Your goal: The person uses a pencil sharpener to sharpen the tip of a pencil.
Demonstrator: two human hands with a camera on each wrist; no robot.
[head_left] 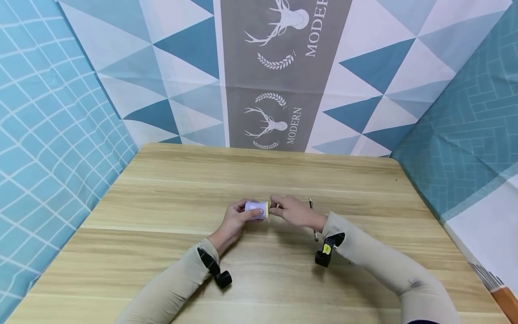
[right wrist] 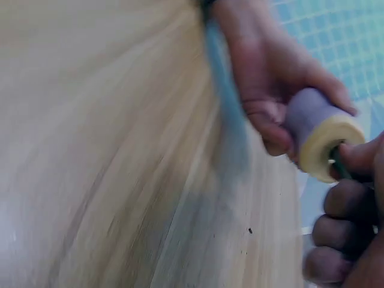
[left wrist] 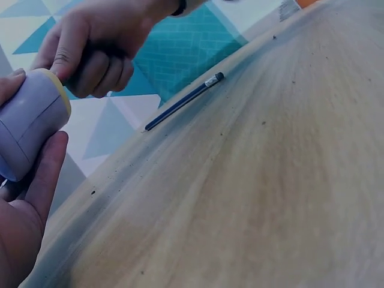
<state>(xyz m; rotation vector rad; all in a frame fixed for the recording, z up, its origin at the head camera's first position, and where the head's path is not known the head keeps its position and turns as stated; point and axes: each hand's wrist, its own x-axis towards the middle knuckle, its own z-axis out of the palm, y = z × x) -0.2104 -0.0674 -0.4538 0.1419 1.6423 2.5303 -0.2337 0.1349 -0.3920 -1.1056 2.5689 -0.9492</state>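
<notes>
My left hand (head_left: 234, 221) grips a small lilac cylinder with a pale yellow end, which looks like a pencil sharpener (head_left: 253, 207). It is held on its side, the yellow end facing my right hand (head_left: 297, 212). In the right wrist view, a dark opening shows in the middle of that yellow end. Against it, the thumb and forefinger of my right hand pinch a thin dark green piece (right wrist: 340, 164), whose far end is out of sight in the opening. The other right fingers are curled; most of the piece is hidden by them.
A dark pencil (left wrist: 185, 102) with a metal band lies on the wooden table (head_left: 259, 279), close to my right wrist and partly covered by it in the head view. Patterned cloth (head_left: 279, 76) hangs behind the table's far edge, with more cloth at both sides.
</notes>
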